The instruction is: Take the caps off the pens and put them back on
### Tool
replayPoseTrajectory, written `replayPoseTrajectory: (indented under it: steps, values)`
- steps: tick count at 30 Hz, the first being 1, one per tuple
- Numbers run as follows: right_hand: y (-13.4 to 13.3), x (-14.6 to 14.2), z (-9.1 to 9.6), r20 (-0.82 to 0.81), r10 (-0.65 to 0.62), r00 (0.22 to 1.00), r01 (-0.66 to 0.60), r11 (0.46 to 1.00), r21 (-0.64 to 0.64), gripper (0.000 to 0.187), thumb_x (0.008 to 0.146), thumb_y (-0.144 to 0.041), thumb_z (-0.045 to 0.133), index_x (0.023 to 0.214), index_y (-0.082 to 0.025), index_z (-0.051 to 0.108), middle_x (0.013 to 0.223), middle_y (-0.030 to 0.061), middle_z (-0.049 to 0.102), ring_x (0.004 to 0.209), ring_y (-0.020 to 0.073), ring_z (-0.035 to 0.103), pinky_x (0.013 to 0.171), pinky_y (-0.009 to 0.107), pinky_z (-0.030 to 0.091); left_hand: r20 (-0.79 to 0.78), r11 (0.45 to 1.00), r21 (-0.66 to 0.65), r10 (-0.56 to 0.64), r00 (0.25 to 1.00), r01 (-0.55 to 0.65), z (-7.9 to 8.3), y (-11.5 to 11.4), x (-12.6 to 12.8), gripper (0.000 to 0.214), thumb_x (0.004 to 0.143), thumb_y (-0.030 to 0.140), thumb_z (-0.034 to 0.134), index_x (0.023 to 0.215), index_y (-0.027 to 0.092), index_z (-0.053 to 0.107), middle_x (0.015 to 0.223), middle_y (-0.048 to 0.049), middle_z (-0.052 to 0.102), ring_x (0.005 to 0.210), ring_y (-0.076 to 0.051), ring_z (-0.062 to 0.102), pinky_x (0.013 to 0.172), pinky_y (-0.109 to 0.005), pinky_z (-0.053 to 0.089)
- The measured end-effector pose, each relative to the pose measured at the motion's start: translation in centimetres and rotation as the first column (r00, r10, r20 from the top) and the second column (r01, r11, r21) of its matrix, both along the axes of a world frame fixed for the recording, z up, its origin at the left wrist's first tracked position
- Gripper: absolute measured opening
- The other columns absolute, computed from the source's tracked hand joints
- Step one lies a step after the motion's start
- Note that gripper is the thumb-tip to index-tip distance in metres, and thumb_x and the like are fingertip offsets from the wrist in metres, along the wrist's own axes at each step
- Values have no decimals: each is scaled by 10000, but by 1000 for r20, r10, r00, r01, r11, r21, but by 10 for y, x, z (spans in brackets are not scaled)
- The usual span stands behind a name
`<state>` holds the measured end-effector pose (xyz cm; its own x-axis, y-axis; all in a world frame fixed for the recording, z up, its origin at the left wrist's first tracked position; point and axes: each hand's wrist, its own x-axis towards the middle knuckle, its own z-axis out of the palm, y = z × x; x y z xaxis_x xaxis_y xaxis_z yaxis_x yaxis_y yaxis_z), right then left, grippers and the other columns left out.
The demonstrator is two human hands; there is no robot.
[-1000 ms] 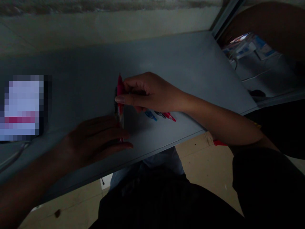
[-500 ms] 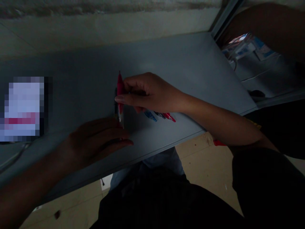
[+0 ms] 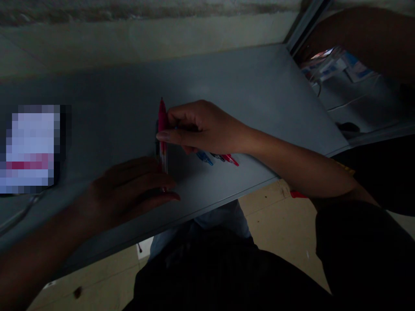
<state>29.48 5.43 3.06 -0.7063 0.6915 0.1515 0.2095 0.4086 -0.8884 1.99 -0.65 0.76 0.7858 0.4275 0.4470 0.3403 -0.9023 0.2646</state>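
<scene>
A red pen (image 3: 162, 116) points away from me, tip up in the view, its clear lower barrel toward the desk's front edge. My right hand (image 3: 204, 127) is closed on its middle, thumb lying across it. My left hand (image 3: 136, 183) has its fingers round the pen's lower end, partly hiding it. Just left of the red pen, a dark pen (image 3: 157, 129) shows only in part. Behind my right wrist, the ends of a blue pen (image 3: 205, 158), a black pen (image 3: 218, 157) and another red pen (image 3: 231, 160) stick out on the desk.
A blurred-out bright screen (image 3: 32, 142) stands on the grey desk (image 3: 106, 103) at the left, with a cable (image 3: 19, 218) below. A wall (image 3: 155, 36) runs along the back. Past a partition at right are another person's arm (image 3: 366, 39) and some packets (image 3: 356, 69).
Both hands stay almost in place on the red pen. My left hand has shifted very slightly downward, and a little more of the pen's lower barrel shows between its fingers.
</scene>
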Motion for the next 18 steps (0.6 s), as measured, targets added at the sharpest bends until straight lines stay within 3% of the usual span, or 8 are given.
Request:
replayPoseTrajectory:
  steps: [3,6,11,15,18]
  values:
    - [-1,0,1,6,16,1000,-16,1000,12,273,1232,-327,572,1059,-128,640,847,-46,673,752,46,628,728,177,445,36,999,-20,-33,999,34,-3,3,1,158,1208,429,654,1164,297,729,987,34,809,864,-146,819,892,-276,717]
    - [-1,0,1,31,28,999,-29,999,28,287,1248,-331,516,1094,-122,638,915,-31,703,786,50,645,748,178,462,53,999,-18,-35,998,36,-5,4,2,152,1206,420,661,1167,294,737,994,35,811,862,-145,817,900,-277,716]
    - [1,-1,-4,47,21,999,-22,999,34,312,1246,-379,526,1080,-136,628,844,-43,673,784,63,642,719,168,458,45,999,-16,-46,998,46,-2,3,2,177,1219,421,635,1149,285,725,979,42,787,841,-125,796,830,-243,703]
    - [2,-1,-8,0,-1,1000,1,999,42,289,1231,-352,576,1050,-133,629,789,-61,637,736,53,618,705,166,438,39,999,32,-20,999,18,-1,3,3,257,1222,504,607,1163,283,723,1036,23,789,918,-136,811,891,-261,717]
    - [2,-1,-7,-20,6,1000,-5,999,42,274,1221,-345,602,1045,-137,634,776,-71,629,730,47,617,711,164,435,48,1000,3,-30,998,30,-2,4,3,202,1222,458,617,1149,301,721,979,43,770,836,-125,790,812,-242,707]
